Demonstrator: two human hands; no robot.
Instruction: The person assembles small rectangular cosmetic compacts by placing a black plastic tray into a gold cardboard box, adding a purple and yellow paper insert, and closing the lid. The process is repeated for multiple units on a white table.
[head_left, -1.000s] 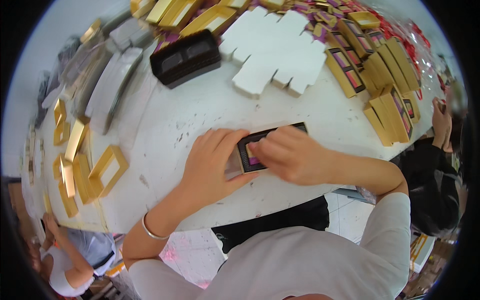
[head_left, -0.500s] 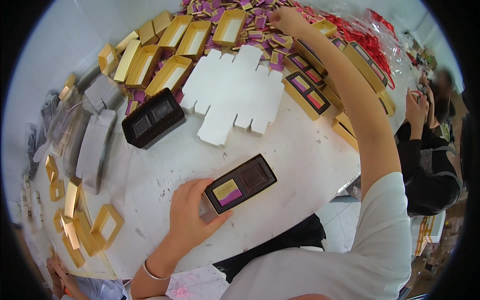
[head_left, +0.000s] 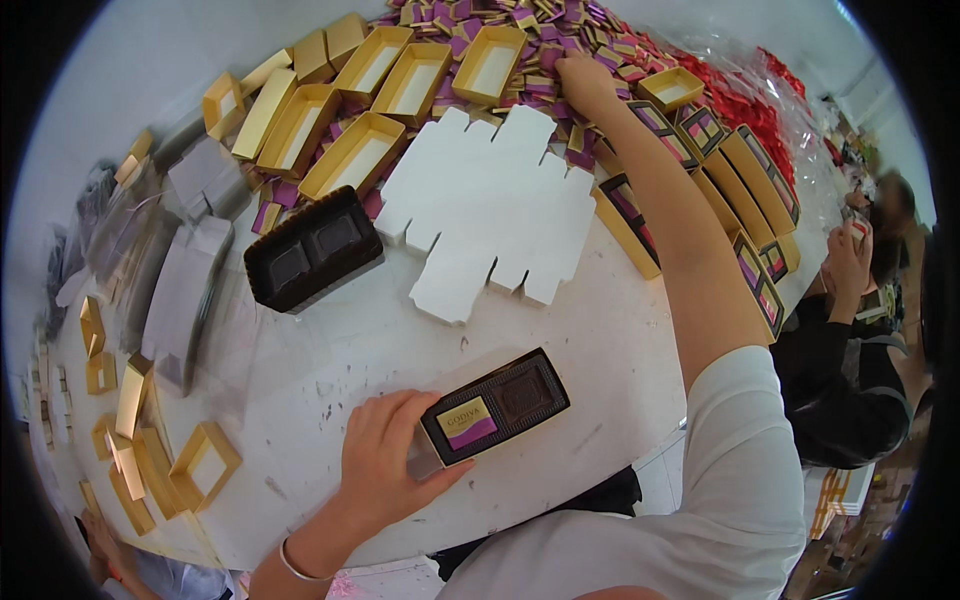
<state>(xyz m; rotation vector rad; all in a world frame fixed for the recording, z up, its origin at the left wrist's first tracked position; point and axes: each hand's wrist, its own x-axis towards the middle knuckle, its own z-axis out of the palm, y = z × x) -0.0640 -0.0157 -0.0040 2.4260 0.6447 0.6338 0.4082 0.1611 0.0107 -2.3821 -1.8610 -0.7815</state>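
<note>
My left hand (head_left: 385,462) grips the left end of a small gold box lined with a black two-section tray (head_left: 522,392), thumb along the near side and fingers on the far side. One section holds a gold and purple wrapped square (head_left: 467,424); in the other only the dark tray shows. Far off, my right hand (head_left: 588,88) reaches over a heap of purple and gold wrapped squares (head_left: 520,85). Its fingers are bunched together, and what lies between them is too small to make out.
A stack of white cut-out card (head_left: 495,205) lies mid-table, beside black plastic trays (head_left: 313,248). Gold boxes (head_left: 413,83) stand along the back; filled ones (head_left: 755,190) stand at right. Red shredded filler (head_left: 690,105) lies behind. Clear plastic lids (head_left: 185,300) are at left. Another person (head_left: 850,350) works at right.
My right hand has come down and slightly right into the heap, its fingers bunching. The view has shifted; my left hand still holds the box.
</note>
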